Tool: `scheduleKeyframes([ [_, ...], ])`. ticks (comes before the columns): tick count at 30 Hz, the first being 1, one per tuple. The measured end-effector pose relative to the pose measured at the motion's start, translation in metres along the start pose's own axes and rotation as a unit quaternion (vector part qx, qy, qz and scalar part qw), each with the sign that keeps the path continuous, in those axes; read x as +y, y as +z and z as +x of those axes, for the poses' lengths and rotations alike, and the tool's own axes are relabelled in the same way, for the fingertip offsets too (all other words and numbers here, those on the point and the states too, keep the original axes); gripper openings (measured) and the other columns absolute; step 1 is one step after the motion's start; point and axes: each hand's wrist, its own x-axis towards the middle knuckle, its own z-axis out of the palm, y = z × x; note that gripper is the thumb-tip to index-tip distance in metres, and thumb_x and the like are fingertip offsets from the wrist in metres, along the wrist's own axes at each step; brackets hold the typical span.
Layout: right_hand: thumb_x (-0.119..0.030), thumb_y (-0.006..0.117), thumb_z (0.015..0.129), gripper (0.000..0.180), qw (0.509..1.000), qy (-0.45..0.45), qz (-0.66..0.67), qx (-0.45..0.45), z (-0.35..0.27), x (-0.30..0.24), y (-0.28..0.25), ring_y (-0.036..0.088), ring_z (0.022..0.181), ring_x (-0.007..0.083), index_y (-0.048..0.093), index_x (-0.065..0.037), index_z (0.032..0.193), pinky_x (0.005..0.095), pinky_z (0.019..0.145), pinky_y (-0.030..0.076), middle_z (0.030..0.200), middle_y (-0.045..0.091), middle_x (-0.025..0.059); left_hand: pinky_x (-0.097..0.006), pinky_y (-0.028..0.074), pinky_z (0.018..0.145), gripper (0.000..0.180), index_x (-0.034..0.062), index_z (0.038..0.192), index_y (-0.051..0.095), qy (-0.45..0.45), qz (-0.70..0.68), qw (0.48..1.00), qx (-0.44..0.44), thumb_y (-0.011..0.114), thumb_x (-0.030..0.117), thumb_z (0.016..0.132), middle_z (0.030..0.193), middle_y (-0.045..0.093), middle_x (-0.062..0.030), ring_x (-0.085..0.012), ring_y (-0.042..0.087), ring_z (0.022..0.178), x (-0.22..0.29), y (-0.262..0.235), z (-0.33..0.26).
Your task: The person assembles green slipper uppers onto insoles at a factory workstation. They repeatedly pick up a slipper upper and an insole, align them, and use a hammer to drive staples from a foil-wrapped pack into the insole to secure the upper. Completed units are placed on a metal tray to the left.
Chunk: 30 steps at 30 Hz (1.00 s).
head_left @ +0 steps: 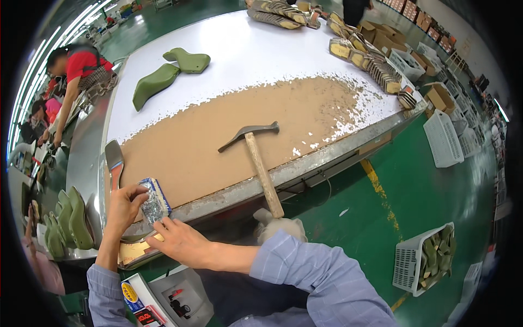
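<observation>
My left hand point(126, 210) is at the table's near left corner, thumb and fingertips pinched together beside a small blue-and-white box point(156, 199). Crinkled clear plastic point(152, 210) lines this box; its contents are too small to make out. From the other side my right hand point(185, 242) reaches to the box's near edge, fingers bent and close together. What either pinch holds is hidden. A hammer point(256, 150) with a wooden handle lies to the right, its handle jutting past the table edge. Beyond my left hand rests a metal shoehorn-like tool point(115, 158).
Two green shoe lasts point(156, 84) lie on the table's torn white covering point(234, 49). Rows of lasts or shoe parts point(376, 68) line its far right edge. More green lasts point(76, 218) stand at left. A crate point(406, 267) sits on the floor. A person point(81, 65) works at far left.
</observation>
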Motion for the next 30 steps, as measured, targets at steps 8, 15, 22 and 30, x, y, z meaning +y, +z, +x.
scheduleKeyframes([
  [8, -0.007, 0.066, 0.080, 0.047, 0.997, 0.002, -0.025, -0.073, 0.005, 0.001, -0.011, 0.057, 0.106, 0.0325, 0.058, -0.008, 0.127, 0.0412, 0.084, 0.052, 0.113, 0.057, 0.0175, -0.028, 0.051, 0.078, 0.007, -0.0015, 0.101, 0.068, 0.097, -0.024, 0.988, 0.120, 0.066, 0.001, 0.094, 0.095, 0.067, -0.0074, -0.0139, 0.064, 0.088, 0.045, -0.026, -0.078],
  [15, -0.019, 0.079, 0.081, 0.058, 0.992, 0.041, 0.071, -0.098, 0.012, -0.002, -0.040, 0.058, 0.112, 0.0382, 0.055, -0.008, 0.132, 0.0465, 0.092, 0.050, 0.125, 0.057, 0.0197, -0.029, 0.053, 0.080, 0.009, -0.0010, 0.104, 0.061, 0.070, -0.052, 0.987, 0.132, 0.064, 0.003, 0.096, 0.096, 0.070, -0.0107, -0.0154, 0.068, 0.090, 0.039, 0.003, -0.120],
  [22, -0.019, 0.073, 0.087, 0.057, 0.863, 0.276, -0.393, -0.156, -0.056, 0.087, -0.148, 0.058, 0.109, 0.0405, 0.051, -0.010, 0.139, 0.0505, 0.094, 0.048, 0.121, 0.056, 0.0231, -0.036, 0.052, 0.092, 0.006, 0.0013, 0.093, 0.071, -0.057, -0.154, 0.984, 0.063, 0.072, 0.007, 0.090, 0.104, 0.076, -0.0115, -0.0246, 0.069, 0.108, 0.061, 0.004, -0.116],
  [30, -0.005, 0.046, 0.102, 0.048, 0.925, 0.371, -0.006, 0.075, -0.090, 0.090, -0.190, 0.055, 0.062, 0.0191, 0.043, -0.008, 0.149, 0.0346, 0.054, 0.047, 0.102, 0.057, 0.0154, -0.039, 0.050, 0.094, 0.012, 0.0112, 0.091, 0.076, -0.058, 0.035, 0.997, 0.025, 0.075, 0.022, 0.086, 0.109, 0.076, -0.0043, -0.0292, 0.067, 0.109, 0.054, 0.005, -0.105],
])
